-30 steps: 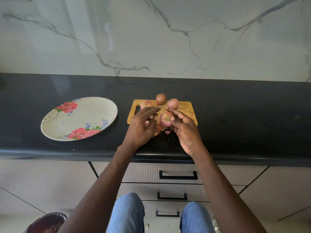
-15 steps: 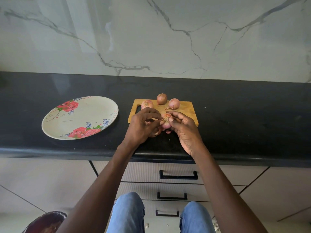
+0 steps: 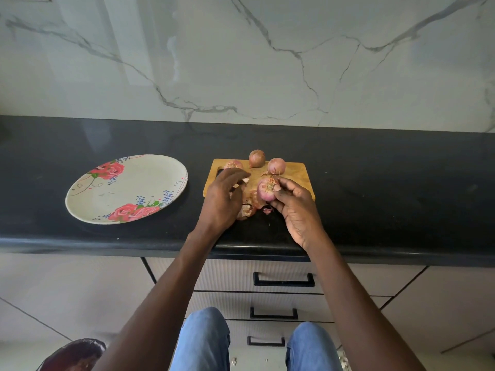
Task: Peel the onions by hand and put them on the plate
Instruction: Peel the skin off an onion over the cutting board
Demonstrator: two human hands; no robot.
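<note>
My right hand [image 3: 294, 207] grips a partly peeled red onion [image 3: 263, 190], root end up, over the near edge of the wooden cutting board [image 3: 297, 175]. My left hand [image 3: 223, 199] is just left of it and pinches a small pale piece of onion skin [image 3: 245, 180] at its fingertips. Three unpeeled onions lie at the back of the board: one on the left [image 3: 233, 165], one in the middle [image 3: 256, 158], one on the right [image 3: 276, 166]. The floral plate [image 3: 126, 188] sits to the left with nothing on it.
Loose onion skins [image 3: 247, 210] lie on the black counter [image 3: 388, 196] by the board's near edge, between my hands. A marble wall rises behind the counter. Drawers with black handles [image 3: 284, 280] are below the counter edge.
My left hand has drawn away leftward from the onion with a bit of skin. The right hand has turned the onion and lifted it slightly.
</note>
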